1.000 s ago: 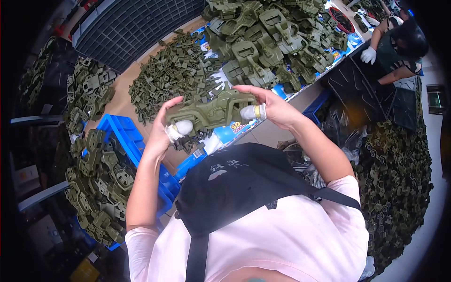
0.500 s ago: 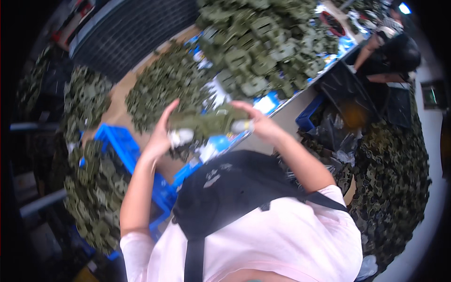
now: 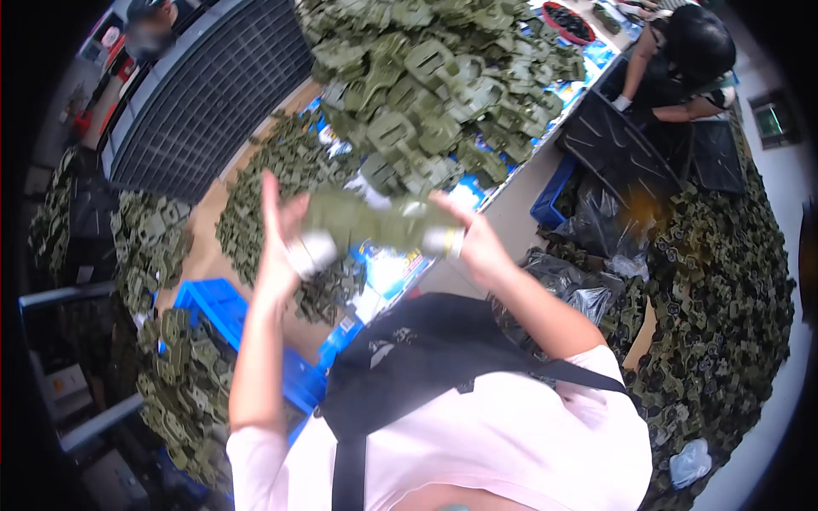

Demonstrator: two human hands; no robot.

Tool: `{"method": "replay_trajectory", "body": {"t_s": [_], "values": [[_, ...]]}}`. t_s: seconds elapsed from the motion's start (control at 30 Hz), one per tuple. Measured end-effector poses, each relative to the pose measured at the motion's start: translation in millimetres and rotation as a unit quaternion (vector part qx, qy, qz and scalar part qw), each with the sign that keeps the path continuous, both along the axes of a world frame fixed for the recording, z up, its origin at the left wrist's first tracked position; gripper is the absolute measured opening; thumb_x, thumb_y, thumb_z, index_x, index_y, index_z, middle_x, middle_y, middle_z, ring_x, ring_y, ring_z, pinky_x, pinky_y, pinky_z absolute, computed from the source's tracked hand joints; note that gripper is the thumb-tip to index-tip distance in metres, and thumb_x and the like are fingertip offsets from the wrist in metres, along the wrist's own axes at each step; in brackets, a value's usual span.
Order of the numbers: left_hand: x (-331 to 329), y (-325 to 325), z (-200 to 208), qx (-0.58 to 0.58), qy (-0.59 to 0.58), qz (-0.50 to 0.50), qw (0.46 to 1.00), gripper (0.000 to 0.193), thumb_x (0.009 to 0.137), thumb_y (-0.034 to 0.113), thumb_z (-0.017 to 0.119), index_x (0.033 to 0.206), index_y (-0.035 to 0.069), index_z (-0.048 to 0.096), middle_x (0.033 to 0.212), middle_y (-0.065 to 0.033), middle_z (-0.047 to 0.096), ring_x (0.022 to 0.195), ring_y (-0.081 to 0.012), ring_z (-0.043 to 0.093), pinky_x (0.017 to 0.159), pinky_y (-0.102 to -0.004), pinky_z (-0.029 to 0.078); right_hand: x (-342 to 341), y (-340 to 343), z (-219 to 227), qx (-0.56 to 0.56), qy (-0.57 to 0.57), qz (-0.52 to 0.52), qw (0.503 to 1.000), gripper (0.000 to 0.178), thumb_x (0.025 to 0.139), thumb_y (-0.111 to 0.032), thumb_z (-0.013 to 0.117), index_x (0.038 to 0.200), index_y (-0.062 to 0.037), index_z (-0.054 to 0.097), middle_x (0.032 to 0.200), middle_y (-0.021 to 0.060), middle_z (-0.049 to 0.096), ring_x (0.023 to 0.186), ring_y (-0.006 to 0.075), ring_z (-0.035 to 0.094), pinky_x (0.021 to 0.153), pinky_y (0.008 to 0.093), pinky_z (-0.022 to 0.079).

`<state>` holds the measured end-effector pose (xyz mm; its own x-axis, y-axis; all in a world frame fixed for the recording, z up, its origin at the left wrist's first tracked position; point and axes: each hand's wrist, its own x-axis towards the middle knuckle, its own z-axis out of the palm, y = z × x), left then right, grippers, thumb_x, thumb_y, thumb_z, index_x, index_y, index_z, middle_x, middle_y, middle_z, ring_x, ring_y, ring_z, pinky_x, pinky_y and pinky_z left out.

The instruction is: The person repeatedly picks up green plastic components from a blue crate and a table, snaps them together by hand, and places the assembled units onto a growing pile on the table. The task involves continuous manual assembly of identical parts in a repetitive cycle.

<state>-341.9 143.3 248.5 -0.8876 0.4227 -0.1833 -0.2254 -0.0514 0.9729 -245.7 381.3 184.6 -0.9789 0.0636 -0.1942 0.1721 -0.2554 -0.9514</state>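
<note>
An olive-green moulded plastic part (image 3: pixel 366 223), smeared by motion, is held level between my two hands above the table. My left hand (image 3: pixel 285 243) grips its left end, with a white-covered thumb at the near side and one finger pointing up. Its right end is pinched by my right hand (image 3: pixel 479 243), whose thumb also wears a white cover. Just beyond the part lies a heap of larger olive plastic parts (image 3: pixel 417 132). A pile of smaller olive pieces (image 3: pixel 285 162) spreads beyond and around my left hand.
Blue crates (image 3: pixel 217 307) stand left of me, beside more olive parts (image 3: pixel 175 375). A black gridded panel (image 3: pixel 213 94) rises at the far left. To the right, a co-worker (image 3: pixel 694 60) bends over black trays (image 3: pixel 618 149). A large mound of dark green pieces (image 3: pixel 716 315) fills the right side.
The plastic part stays between both hands and has turned slightly. My left hand has shifted a little left. The view has shifted, showing more of the co-worker and another person at upper left.
</note>
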Motion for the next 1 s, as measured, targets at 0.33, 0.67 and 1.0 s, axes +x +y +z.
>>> {"method": "replay_trajectory", "body": {"t_s": [0.33, 0.67, 1.0], "values": [[43.6, 61.6, -46.2, 0.083, 0.076, 0.021, 0.993, 0.101, 0.072, -0.005, 0.066, 0.144, 0.02, 0.0, 0.13, -0.0209, 0.04, 0.115, -0.0287, 0.047, 0.091, -0.0345, 0.043, -26.3, -62.3, 9.6, -0.33, 0.061, -0.138, 0.932, 0.053, 0.089, -0.013, 0.053, 0.136, -0.0088, 0.03, 0.128, 0.007, 0.044, 0.117, 0.0182, 0.044, 0.097, 0.0345, 0.037], [52.0, 60.8, -40.2, -0.124, 0.286, 0.103, 0.944, 0.089, 0.069, 0.0, 0.067, 0.142, 0.009, 0.017, 0.12, -0.0179, 0.051, 0.106, -0.0279, 0.053, 0.092, -0.0359, 0.041, -31.8, -66.0, 3.9, -0.402, 0.096, -0.071, 0.908, 0.059, 0.085, -0.012, 0.058, 0.136, -0.0094, 0.029, 0.129, 0.0087, 0.044, 0.118, 0.0208, 0.044, 0.1, 0.0368, 0.036], [31.9, -6.1, -37.8, -0.174, 0.207, 0.035, 0.962, 0.085, 0.077, 0.019, 0.067, 0.143, 0.014, 0.015, 0.132, -0.02, 0.042, 0.117, -0.0263, 0.045, 0.097, -0.0374, 0.037, -72.8, 109.7, -9.8, 0.137, 0.223, -0.405, 0.876, 0.057, 0.076, -0.004, 0.066, 0.128, -0.0022, 0.042, 0.125, 0.0132, 0.048, 0.115, 0.0217, 0.045, 0.097, 0.0316, 0.036]]}}
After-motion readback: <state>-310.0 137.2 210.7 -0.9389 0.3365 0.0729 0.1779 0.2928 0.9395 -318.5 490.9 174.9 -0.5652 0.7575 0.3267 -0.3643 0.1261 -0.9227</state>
